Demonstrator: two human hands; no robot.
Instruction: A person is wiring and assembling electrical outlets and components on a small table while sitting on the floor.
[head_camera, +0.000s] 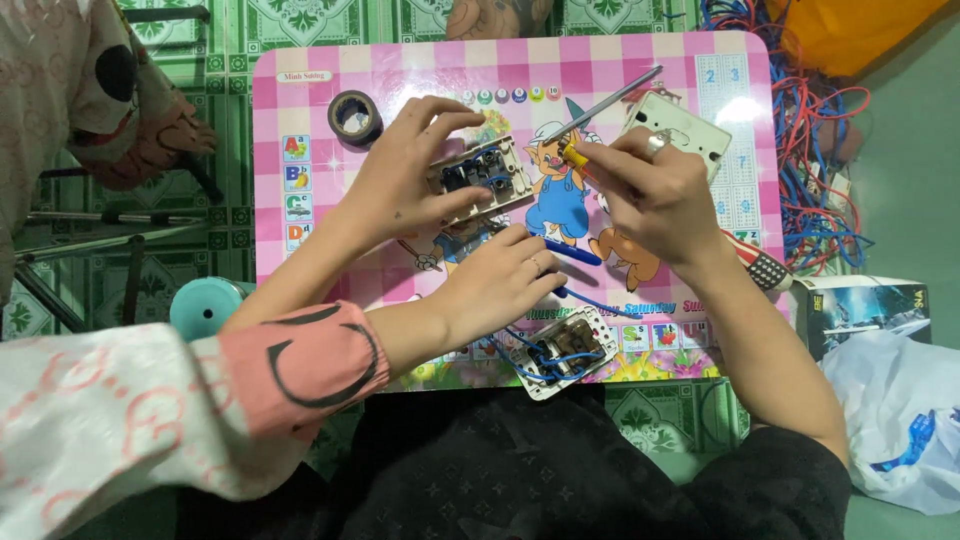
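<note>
On the pink table (300, 90), the left hand (410, 170) pins a partly wired switch module (482, 178); the right hand (650, 195) grips a screwdriver (600, 110) at it. A co-worker's hand (500, 280) rests nearby. A wired module (562, 352) lies near, a cover plate (680, 130) far: assembly apparently unfinished.

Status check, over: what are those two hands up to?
Left hand grips white switch block. Right hand holds slim grey tool beside it. Co-worker's hand rests just below, near second switch block.
</note>
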